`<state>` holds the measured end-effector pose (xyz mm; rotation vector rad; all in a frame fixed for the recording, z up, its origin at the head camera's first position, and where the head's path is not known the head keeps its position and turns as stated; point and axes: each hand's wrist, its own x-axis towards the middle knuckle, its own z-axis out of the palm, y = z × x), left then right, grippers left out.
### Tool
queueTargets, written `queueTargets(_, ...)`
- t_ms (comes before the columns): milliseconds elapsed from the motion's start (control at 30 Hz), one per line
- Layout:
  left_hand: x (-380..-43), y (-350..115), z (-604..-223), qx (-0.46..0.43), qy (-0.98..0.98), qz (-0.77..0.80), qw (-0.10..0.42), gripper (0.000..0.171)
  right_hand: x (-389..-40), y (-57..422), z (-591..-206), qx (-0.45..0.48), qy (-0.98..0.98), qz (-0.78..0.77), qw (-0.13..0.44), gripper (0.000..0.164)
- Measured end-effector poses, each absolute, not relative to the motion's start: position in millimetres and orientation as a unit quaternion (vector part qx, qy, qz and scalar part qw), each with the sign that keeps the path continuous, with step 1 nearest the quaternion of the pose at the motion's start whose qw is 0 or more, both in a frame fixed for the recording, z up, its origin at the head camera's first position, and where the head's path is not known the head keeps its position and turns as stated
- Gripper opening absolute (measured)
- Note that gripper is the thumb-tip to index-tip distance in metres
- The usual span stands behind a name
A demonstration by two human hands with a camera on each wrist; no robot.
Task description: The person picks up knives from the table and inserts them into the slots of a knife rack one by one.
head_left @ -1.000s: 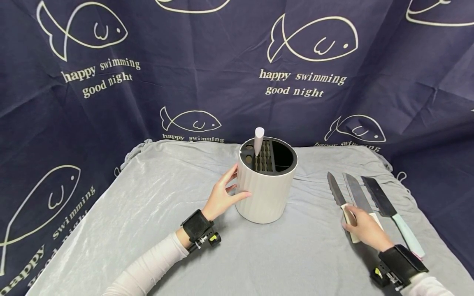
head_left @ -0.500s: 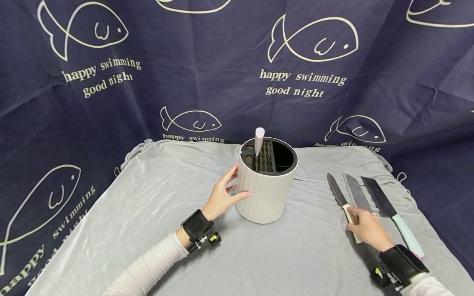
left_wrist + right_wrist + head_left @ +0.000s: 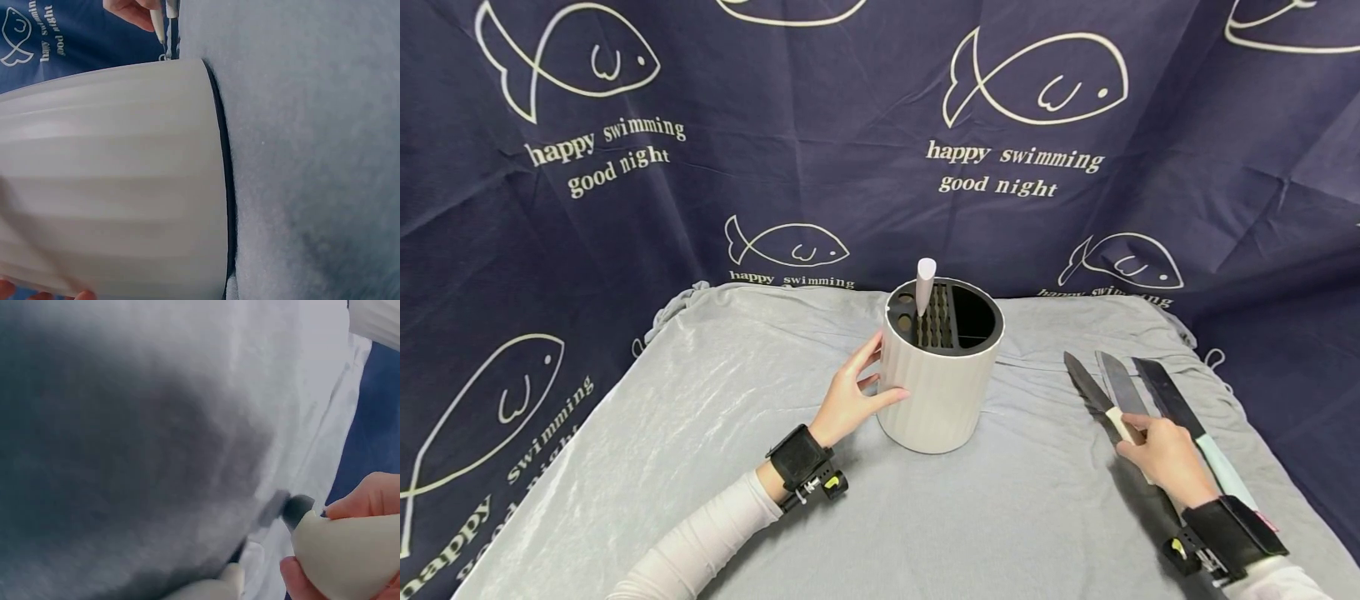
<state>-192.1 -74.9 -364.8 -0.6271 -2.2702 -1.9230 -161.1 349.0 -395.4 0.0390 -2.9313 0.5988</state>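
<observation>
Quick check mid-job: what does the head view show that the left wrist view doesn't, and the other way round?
Only the head view: the slotted top of the holder, a pale handle standing up from it, and both wrist straps.

Only the left wrist view: a dark line along the holder's foot.

Both: the holder's pale ribbed wall, at least part of the left hand against it, the right hand gripping a cream-handled knife, the grey cloth and the navy curtain.

Head view bright, fairly sharp; gray cloth (image 3: 760, 367) palest at left, shadowed beside right hand (image 3: 1168, 458). Right wrist view dimmer, hazy, broad soft-edged shadow (image 3: 137, 431).
</observation>
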Motion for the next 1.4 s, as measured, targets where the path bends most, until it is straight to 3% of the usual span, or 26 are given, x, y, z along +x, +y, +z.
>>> queueTargets(267,-191,-75,-364,-0.203,-0.746,-0.632,0.051,0.087,-162,357,-384,0.033,-0.969,0.192,0.149,0.038)
queueTargets(500,-190,-75,-363,-0.200,-0.749,-0.629,0.054,0.087,-163,360,-372,0.029,-0.971,0.191,0.143,0.036)
queueTargets(900,-191,-75,-363,-0.201,-0.752,-0.625,0.055,0.087,-166,364,-351,0.073,-0.966,0.167,0.186,0.027)
queueTargets(1400,-192,-76,-362,-0.222,-0.747,-0.619,0.101,0.087,-165,359,-310,0.129,-0.971,0.148,0.140,0.026)
